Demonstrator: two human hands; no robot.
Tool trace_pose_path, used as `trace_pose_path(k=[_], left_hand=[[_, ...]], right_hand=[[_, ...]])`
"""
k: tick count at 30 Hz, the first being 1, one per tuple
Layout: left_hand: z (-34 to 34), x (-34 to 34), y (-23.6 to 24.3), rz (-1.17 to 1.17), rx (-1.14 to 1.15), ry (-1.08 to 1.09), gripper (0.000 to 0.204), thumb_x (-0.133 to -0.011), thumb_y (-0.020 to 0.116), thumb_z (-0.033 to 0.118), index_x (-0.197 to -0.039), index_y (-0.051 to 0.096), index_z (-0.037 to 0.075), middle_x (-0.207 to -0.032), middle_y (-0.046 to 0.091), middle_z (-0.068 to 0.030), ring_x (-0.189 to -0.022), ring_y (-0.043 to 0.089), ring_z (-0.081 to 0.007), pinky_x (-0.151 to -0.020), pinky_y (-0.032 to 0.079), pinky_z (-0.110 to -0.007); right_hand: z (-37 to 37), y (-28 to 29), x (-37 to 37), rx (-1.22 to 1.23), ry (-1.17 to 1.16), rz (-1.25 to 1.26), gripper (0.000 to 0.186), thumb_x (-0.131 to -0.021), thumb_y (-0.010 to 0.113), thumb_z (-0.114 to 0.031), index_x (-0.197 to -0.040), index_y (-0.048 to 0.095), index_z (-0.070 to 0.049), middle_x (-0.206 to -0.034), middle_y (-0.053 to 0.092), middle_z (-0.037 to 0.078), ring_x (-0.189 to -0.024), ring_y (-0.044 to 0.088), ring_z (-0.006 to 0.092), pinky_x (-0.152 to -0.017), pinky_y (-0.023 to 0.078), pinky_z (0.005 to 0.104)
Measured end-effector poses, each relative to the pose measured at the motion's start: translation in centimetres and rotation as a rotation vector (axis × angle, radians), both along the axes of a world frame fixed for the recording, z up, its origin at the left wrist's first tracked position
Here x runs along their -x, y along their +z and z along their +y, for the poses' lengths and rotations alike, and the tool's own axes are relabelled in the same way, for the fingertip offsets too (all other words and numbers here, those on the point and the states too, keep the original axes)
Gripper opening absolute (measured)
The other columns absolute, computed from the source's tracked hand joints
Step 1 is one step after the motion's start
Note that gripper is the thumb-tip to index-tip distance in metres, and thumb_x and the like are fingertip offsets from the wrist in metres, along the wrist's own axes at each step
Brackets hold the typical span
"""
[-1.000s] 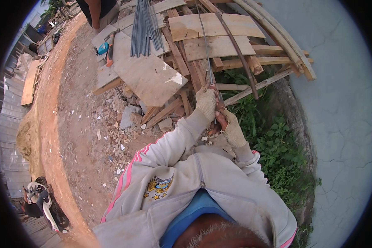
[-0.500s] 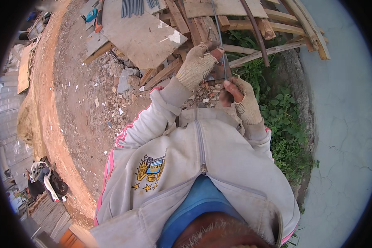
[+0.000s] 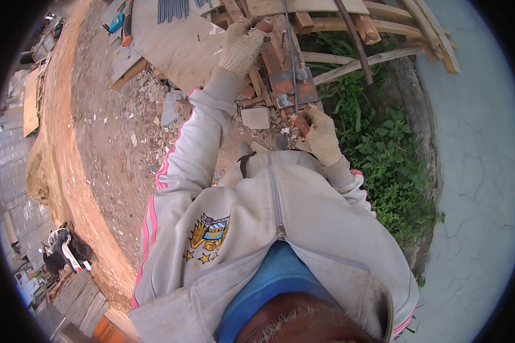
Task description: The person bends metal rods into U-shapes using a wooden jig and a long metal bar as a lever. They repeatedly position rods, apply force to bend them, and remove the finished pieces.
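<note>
A long thin metal rod [image 3: 292, 54] runs from the far edge toward me, over a rusty metal plate [image 3: 310, 88] on a wooden plank. My right hand [image 3: 320, 132], in a cream fingerless knit glove, is closed around the rod's near end. My left hand [image 3: 243, 48], gloved alike, is off the rod, to its left above the timber. Its fingers are curled, and whatever may be inside them is hidden.
A plywood board [image 3: 177, 48] carries a bundle of short grey rods [image 3: 173, 10]. At its left lie orange-and-black-handled pliers [image 3: 126, 28] and a teal tool [image 3: 115, 24]. A brown bar [image 3: 355, 40] slants across timbers at the right. Green plants [image 3: 392, 154] border a pale wall [image 3: 475, 171].
My left hand has let go of the rod and moved left and away from me. My right hand has come slightly nearer, still on the rod; the plate is now uncovered.
</note>
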State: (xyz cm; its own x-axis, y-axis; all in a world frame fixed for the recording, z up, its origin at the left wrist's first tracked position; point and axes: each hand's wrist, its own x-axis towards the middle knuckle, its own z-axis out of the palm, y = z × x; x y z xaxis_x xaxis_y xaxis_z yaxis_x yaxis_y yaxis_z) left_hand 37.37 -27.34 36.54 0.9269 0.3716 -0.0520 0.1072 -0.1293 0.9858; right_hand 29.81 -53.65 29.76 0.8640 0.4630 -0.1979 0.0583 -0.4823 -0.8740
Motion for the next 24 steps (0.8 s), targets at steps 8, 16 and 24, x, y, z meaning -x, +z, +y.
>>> trace_pose_path(k=[8,16,24], left_hand=[[3.1,-11.9,-1.5,0.077,-0.785,-0.079,0.050,-0.090,0.071,0.044,-0.114,0.075,0.001,-0.111,0.074,-0.0245,-0.109,0.069,-0.0417,-0.094,0.053,-0.047],[0.3,-17.7,0.4,0.389,-1.150,-0.306,0.046,-0.092,0.058,0.039,-0.111,0.077,0.002,-0.114,0.073,-0.0255,-0.110,0.070,-0.0402,-0.096,0.055,-0.047],[1.5,-19.4,-3.2,0.203,-1.086,-0.280,0.043,-0.084,0.067,0.037,-0.101,0.078,-0.001,-0.101,0.075,-0.0245,-0.098,0.073,-0.0393,-0.088,0.056,-0.049]], right_hand=[[-0.7,4.4,-0.7,-0.108,0.082,0.391,0.028,-0.099,0.068,-0.029,-0.096,0.070,-0.001,-0.079,0.066,0.008,-0.067,0.064,0.0194,-0.061,0.048,0.0337],[-0.8,0.7,-0.6,-0.195,0.015,0.318,0.028,-0.100,0.066,-0.028,-0.098,0.068,0.000,-0.076,0.066,0.010,-0.064,0.064,0.0221,-0.060,0.048,0.0373],[0.7,-1.0,0.4,-0.110,-0.068,-0.268,0.032,-0.099,0.070,-0.030,-0.093,0.065,0.001,-0.070,0.060,0.016,-0.060,0.058,0.0250,-0.059,0.045,0.0399]])
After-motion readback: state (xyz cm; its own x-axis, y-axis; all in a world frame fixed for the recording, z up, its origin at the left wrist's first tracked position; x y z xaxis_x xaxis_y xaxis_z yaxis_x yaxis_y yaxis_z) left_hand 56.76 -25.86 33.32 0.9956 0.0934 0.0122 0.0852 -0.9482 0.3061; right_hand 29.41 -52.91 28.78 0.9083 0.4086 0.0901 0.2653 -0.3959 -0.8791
